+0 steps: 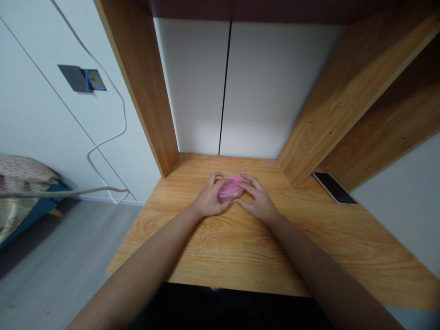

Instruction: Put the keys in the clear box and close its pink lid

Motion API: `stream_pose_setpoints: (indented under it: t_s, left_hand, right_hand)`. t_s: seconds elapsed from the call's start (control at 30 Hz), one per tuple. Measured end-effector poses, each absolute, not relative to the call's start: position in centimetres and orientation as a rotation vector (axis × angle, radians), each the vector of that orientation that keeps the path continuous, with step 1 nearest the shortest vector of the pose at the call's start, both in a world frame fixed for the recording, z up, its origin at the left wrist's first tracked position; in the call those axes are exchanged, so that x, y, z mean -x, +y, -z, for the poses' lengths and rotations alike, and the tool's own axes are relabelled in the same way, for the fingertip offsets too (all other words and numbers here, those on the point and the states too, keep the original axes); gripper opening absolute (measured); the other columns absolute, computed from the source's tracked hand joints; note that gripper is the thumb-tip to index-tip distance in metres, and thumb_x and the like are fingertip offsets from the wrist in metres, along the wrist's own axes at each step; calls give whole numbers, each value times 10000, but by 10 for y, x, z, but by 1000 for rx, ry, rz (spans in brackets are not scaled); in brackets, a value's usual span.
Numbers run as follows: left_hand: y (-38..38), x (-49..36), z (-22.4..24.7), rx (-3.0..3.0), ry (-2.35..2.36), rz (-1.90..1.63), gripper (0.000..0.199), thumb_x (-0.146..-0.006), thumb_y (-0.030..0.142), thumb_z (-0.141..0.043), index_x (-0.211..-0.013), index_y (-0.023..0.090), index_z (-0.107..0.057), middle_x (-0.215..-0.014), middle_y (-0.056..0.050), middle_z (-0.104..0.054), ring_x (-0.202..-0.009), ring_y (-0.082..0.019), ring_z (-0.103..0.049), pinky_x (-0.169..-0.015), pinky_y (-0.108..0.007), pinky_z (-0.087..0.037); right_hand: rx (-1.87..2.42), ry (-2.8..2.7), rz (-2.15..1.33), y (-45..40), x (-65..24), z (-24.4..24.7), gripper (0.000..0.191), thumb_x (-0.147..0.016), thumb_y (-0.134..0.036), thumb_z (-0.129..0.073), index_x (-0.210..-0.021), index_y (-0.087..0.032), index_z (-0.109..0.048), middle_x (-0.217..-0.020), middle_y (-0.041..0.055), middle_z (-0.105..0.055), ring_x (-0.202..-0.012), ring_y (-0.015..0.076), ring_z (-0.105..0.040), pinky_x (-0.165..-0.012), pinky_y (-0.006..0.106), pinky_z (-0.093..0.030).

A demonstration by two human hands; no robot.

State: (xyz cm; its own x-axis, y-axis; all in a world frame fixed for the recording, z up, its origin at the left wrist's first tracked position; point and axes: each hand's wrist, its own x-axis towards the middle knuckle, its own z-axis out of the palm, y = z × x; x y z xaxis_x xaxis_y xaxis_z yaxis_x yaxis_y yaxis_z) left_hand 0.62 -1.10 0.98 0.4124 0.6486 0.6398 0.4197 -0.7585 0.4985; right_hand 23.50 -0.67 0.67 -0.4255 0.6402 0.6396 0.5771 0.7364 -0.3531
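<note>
L hand [209,200] & R hand [261,201], half curled, hold the pink thing [229,189]. It's prob. light & slick; best held w/ fingers at its sides.

Wooden desk [213,247], light grain, between upright wood panels. White back wall [192,91], black vertical seam. Pale left wall [34,119]: dark socket plate [74,78], hanging white cable [125,114]. Grey plank floor [89,233]. Patterned bedding [24,176], far left. Dim light.

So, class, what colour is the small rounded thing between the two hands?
Bright pink with paler, whitish bands, seen in the head view.
</note>
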Motion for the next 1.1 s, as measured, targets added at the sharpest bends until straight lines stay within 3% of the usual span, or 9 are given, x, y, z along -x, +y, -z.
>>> stream_pose_setpoints:
  t_s: [0.1,0.3,0.57,0.87,1.1]
  left_hand:
    - [-10,-6,-8,-2404,891,-1230,687,-773,294,-734,-1382,181,-437,-1391,-179,-416,-1383,-331,-378,-1116,-496,-427]
    - [-10,-6,-11,-2387,849,-1327,707,-798,363,-742,-1393,185,-404,-1351,-170,-513,-1285,-307,-508,-1100,-502,-439]
    - [-13,-6,-14,-2341,870,-1379,1033,-694,505,-832,-1505,196,-272,-1464,-180,-462,-1343,-332,-483,-1134,-521,-402]
    - [-15,-9,-10,-2199,1005,-1278,998,-642,561,-851,-1415,174,-351,-1365,-178,-523,-1266,-343,-539,-1080,-519,-443]
    - [-14,-11,-7,-2094,923,-1260,991,-607,543,-879,-1360,167,-355,-1298,-167,-538,-1198,-324,-567,-1025,-483,-478]
  right_hand:
    - [871,-2213,70,-6,-235,-10,598,-830,-384,-755,-1389,-320,-554,-1424,72,-566,-1358,296,-484,-1117,522,-437]
    - [831,-2207,294,-9,-238,-14,494,-884,-360,-697,-1356,-261,-586,-1332,84,-657,-1244,263,-609,-1042,449,-504]
    - [943,-2161,439,-14,-240,-16,480,-935,-351,-620,-1385,-195,-556,-1182,94,-736,-978,226,-731,-877,348,-576]
    - [964,-2266,708,-16,-233,-14,370,-993,-216,-494,-1332,-102,-588,-1263,135,-692,-1038,237,-720,-900,349,-576]
    - [997,-2259,567,-12,-239,-11,331,-993,-187,-455,-1260,-112,-637,-1176,120,-735,-1008,225,-725,-907,352,-582]
